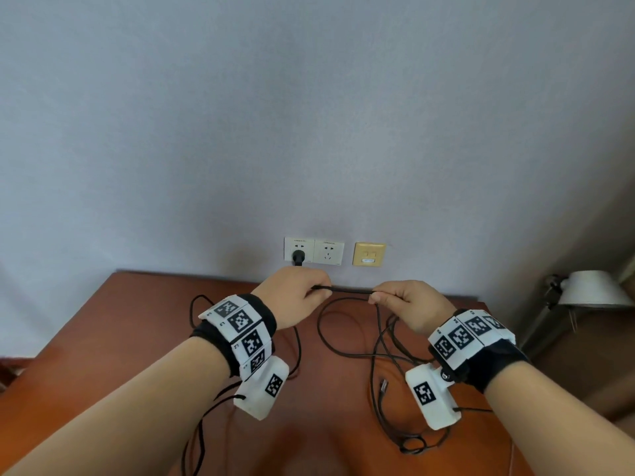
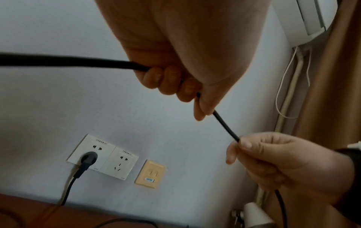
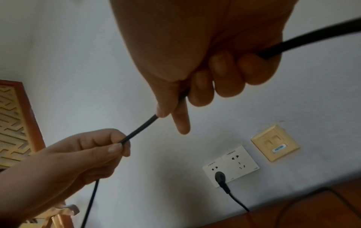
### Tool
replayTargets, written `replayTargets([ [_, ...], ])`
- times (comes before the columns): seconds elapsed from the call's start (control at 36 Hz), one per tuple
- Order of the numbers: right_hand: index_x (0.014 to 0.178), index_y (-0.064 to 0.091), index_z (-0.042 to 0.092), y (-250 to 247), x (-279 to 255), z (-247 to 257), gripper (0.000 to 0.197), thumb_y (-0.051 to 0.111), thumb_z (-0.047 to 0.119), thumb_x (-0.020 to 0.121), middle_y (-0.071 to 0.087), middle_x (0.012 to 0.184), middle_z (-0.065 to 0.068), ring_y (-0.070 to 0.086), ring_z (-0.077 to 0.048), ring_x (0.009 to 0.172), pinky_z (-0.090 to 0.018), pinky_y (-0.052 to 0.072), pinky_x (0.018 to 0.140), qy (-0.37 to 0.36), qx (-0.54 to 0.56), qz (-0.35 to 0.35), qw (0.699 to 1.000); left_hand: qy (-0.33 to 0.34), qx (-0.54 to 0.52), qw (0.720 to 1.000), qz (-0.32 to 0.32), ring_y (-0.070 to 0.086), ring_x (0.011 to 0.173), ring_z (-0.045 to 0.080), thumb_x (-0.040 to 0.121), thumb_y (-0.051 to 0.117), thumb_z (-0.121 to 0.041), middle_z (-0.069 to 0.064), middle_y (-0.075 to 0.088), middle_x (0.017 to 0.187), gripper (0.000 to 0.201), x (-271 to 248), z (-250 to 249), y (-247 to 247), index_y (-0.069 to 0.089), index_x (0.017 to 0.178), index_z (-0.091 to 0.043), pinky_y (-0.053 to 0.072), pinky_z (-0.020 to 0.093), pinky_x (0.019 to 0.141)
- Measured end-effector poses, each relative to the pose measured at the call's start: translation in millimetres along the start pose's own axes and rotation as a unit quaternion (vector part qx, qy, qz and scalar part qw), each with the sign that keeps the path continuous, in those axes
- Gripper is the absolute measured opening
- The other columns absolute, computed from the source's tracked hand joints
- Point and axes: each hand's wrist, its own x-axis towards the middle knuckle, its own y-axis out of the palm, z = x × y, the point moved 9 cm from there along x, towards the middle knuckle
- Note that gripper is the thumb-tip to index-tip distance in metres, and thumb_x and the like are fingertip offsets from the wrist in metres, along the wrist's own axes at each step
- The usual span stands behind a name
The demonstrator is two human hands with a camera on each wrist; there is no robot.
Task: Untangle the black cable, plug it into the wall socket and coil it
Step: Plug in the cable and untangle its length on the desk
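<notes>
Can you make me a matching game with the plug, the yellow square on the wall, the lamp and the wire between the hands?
Things:
1. black plug
2. yellow wall plate
3. lamp
4. stretch of black cable

Where:
A. at the far right, beside the table
B. in the left white socket
C. held straight between the left hand and the right hand
D. right of the white sockets

Pairs: 1-B, 2-D, 3-A, 4-C
</notes>
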Motion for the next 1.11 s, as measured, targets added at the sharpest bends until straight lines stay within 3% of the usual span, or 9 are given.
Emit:
replayTargets([
  [0.14,0.075,0.066,0.030,-8,-5,-2,0.028,0.049,0.043,0.093,0.065,0.069,0.012,0.058,-0.003,0.071,-0.021,0.044,0.070,0.009,-0.025,-0.037,0.999,-0.037,-0.005,0.999,-0.025,0.056,0.080,0.012,0.095,0.051,-0.029,-0.009,0.063,0.086,0.016,-4,2,-5,0.064,0.096,-0.021,0.038,0.025,0.069],
  [0.22,0.076,0.065,0.031,-8,-4,10,0.026,0.048,0.041,0.094,0.067,0.074,0.013,0.060,-0.002,0.075,-0.018,0.044,0.069,-0.003,-0.021,-0.052,0.998,-0.047,0.007,0.998,-0.031,0.057,0.081,0.017,0.094,0.050,-0.033,-0.003,0.064,0.088,0.018,0,-6,-8,0.063,0.097,-0.020,0.045,0.030,0.072],
  [0.44,0.076,0.066,0.021,3,3,55,0.032,0.048,0.041,0.094,0.065,0.068,-0.001,0.059,-0.018,0.068,-0.039,0.049,0.068,-0.077,-0.003,-0.045,0.996,-0.008,0.025,0.999,-0.029,0.051,0.072,0.017,0.091,0.049,-0.029,-0.002,0.053,0.079,0.012,12,-40,5,0.049,0.084,-0.019,0.038,0.031,0.061],
  [0.64,0.069,0.066,0.018,-6,-5,43,0.035,0.054,0.043,0.091,0.046,0.046,0.011,0.041,-0.004,0.046,-0.019,0.032,0.051,-0.050,0.015,-0.015,0.999,0.025,-0.001,0.999,-0.030,0.047,0.061,0.010,0.090,0.055,-0.037,-0.006,0.052,0.066,0.023,5,-34,0,0.057,0.080,-0.016,0.031,0.026,0.054],
  [0.75,0.068,0.065,0.019,-4,-10,41,0.037,0.052,0.044,0.092,0.051,0.047,0.016,0.046,-0.003,0.049,-0.017,0.034,0.055,-0.060,0.000,0.006,0.998,0.038,0.050,0.998,-0.010,0.045,0.058,0.011,0.092,0.049,-0.052,-0.006,0.046,0.059,0.042,0,-28,-2,0.053,0.071,-0.016,0.032,0.028,0.053],
  [0.83,0.063,0.063,0.019,-8,-10,33,0.042,0.052,0.048,0.091,0.053,0.051,0.004,0.046,-0.004,0.050,-0.024,0.040,0.059,-0.061,0.016,-0.010,0.998,0.027,0.066,0.997,-0.021,0.039,0.052,0.010,0.092,0.045,-0.057,-0.005,0.040,0.054,0.048,-4,-20,-8,0.040,0.059,-0.022,0.028,0.029,0.051],
  [0.92,0.055,0.055,0.021,-14,-9,18,0.047,0.049,0.055,0.088,0.051,0.051,-0.006,0.047,-0.016,0.050,-0.033,0.043,0.060,-0.045,0.037,-0.027,0.998,0.002,0.064,0.998,-0.012,0.036,0.049,0.009,0.093,0.046,-0.056,-0.005,0.038,0.052,0.050,-7,-6,-11,0.033,0.056,-0.024,0.027,0.029,0.051],
  [1.0,0.050,0.048,0.022,-13,-8,15,0.047,0.051,0.045,0.092,0.045,0.047,0.006,0.042,-0.005,0.047,-0.027,0.040,0.059,-0.028,0.001,-0.035,0.999,-0.012,0.073,0.997,-0.009,0.039,0.052,0.008,0.094,0.046,-0.055,-0.005,0.043,0.055,0.048,-7,1,-7,0.041,0.058,-0.022,0.029,0.031,0.054],
  [1.11,0.050,0.044,0.022,-11,-5,22,0.048,0.049,0.040,0.094,0.043,0.045,0.009,0.041,-0.007,0.048,-0.027,0.039,0.057,-0.022,-0.005,-0.060,0.998,-0.045,0.049,0.997,-0.034,0.052,0.065,0.016,0.095,0.044,-0.050,-0.001,0.059,0.070,0.043,-6,5,-5,0.056,0.076,-0.014,0.041,0.032,0.060],
])
